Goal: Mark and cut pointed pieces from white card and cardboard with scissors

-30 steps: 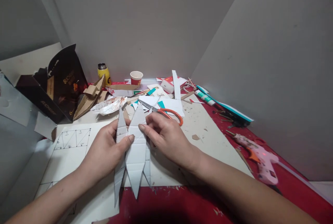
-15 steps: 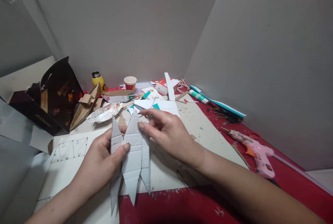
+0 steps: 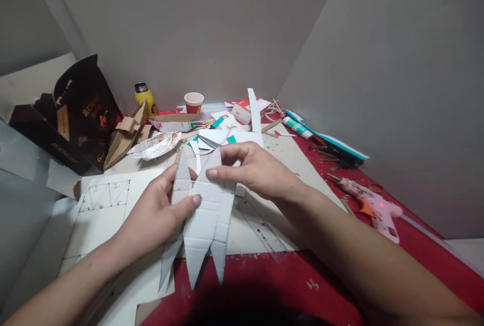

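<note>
The red table fills a grey corner and carries a large pale cardboard sheet, likely laid there to protect the surface; beside it lies a white sheet with pencilled triangles, near enough to serve as a pattern; at the back left stands a dark printed box, with a yellow bottle and a red paper cup behind a heap of offcuts; a pink glue gun lies at the right edge, apart from the hands. Held just above the near edge of the pale sheet is the white cardboard cut-out; it is corrugated, scored into panels, with long pointed tips at both ends. The left hand pinches its left panel, thumb on top, seemingly to steady it; the right hand closes thumb and fingers on its upper right part, as if to bend a panel along a score.
</note>
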The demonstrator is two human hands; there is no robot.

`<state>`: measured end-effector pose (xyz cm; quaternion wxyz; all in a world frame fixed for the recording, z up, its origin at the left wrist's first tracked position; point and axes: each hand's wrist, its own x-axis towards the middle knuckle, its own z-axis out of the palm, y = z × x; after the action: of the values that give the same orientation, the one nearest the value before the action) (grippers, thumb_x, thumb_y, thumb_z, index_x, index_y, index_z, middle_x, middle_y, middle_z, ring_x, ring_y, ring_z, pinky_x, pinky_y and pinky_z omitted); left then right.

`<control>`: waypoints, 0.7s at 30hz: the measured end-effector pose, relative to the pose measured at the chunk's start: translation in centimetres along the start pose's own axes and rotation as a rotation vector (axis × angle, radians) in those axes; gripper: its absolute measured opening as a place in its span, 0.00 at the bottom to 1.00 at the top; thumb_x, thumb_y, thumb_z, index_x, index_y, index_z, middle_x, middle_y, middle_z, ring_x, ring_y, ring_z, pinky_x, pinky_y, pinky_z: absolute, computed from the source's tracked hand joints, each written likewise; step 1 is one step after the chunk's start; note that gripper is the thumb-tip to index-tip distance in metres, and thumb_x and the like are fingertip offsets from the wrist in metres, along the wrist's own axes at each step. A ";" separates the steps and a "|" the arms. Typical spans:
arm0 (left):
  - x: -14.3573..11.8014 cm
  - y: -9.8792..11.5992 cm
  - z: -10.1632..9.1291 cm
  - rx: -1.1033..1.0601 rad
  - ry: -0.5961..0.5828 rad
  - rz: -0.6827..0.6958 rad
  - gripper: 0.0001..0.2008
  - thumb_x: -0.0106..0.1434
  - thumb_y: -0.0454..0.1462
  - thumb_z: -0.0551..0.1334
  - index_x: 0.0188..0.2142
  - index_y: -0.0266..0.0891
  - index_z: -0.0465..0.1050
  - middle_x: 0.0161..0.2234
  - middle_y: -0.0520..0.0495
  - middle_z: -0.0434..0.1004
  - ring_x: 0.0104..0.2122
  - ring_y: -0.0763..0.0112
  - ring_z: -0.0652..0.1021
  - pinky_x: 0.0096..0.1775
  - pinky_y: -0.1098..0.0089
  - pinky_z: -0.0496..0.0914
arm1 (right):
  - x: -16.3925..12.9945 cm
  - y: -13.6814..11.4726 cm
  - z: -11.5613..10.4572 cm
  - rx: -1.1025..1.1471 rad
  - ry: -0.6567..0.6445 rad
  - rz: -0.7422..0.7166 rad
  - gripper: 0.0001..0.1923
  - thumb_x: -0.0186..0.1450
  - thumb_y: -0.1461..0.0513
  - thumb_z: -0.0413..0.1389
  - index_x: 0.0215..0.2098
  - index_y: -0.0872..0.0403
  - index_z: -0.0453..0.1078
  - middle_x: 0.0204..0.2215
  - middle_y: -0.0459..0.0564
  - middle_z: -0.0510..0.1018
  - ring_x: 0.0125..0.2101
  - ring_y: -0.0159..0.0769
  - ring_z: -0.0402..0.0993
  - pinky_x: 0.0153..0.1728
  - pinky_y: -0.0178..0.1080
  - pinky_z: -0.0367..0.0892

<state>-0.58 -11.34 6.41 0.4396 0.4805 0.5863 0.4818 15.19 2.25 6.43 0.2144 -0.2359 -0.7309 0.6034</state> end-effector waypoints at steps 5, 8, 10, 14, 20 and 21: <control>1.0 -1.2 -0.5 -0.168 -0.094 -0.196 0.19 0.56 0.33 0.69 0.48 0.40 0.72 0.40 0.51 0.82 0.39 0.67 0.79 0.42 0.71 0.72 | 0.9 1.1 -0.7 0.105 0.163 0.040 0.09 0.53 0.58 0.66 0.28 0.55 0.76 0.25 0.45 0.77 0.24 0.32 0.71 0.28 0.37 0.67; 1.5 -2.1 -0.8 -0.156 -0.180 -0.341 0.08 0.57 0.35 0.69 0.36 0.37 0.74 0.29 0.51 0.81 0.30 0.70 0.79 0.33 0.72 0.71 | 1.4 1.5 -1.3 0.134 0.238 0.082 0.10 0.49 0.59 0.68 0.27 0.55 0.76 0.24 0.45 0.78 0.24 0.33 0.71 0.28 0.37 0.67; 1.6 -2.4 -0.7 -0.168 -0.230 -0.391 0.06 0.57 0.36 0.68 0.32 0.36 0.74 0.24 0.51 0.80 0.24 0.71 0.78 0.26 0.73 0.68 | 1.7 1.8 -1.5 0.153 0.254 0.108 0.10 0.48 0.59 0.68 0.26 0.55 0.76 0.24 0.46 0.78 0.24 0.33 0.71 0.28 0.38 0.67; 1.5 -2.8 -0.5 -0.217 -0.307 -0.418 0.07 0.56 0.35 0.68 0.34 0.34 0.75 0.27 0.45 0.83 0.27 0.67 0.81 0.24 0.74 0.67 | 2.1 2.2 -1.7 0.166 0.281 0.128 0.11 0.46 0.60 0.69 0.25 0.55 0.75 0.23 0.45 0.78 0.23 0.32 0.71 0.27 0.37 0.66; 1.5 -3.0 -0.4 -0.241 -0.298 -0.416 0.10 0.52 0.35 0.70 0.34 0.34 0.75 0.28 0.45 0.83 0.28 0.65 0.81 0.28 0.72 0.69 | 2.1 1.9 -1.8 0.136 0.276 0.148 0.12 0.44 0.60 0.69 0.24 0.56 0.74 0.20 0.43 0.76 0.21 0.31 0.70 0.25 0.36 0.65; 1.4 -3.0 -0.4 -0.241 -0.295 -0.410 0.09 0.52 0.35 0.70 0.33 0.35 0.75 0.27 0.45 0.83 0.28 0.66 0.81 0.28 0.72 0.69 | 2.1 1.9 -1.8 0.133 0.274 0.152 0.12 0.44 0.60 0.69 0.25 0.56 0.74 0.21 0.43 0.76 0.21 0.31 0.70 0.25 0.36 0.65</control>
<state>-1.60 -10.20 3.45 0.6625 0.3608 0.5395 0.3740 14.80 5.23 4.98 0.2810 -0.3558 -0.6334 0.6271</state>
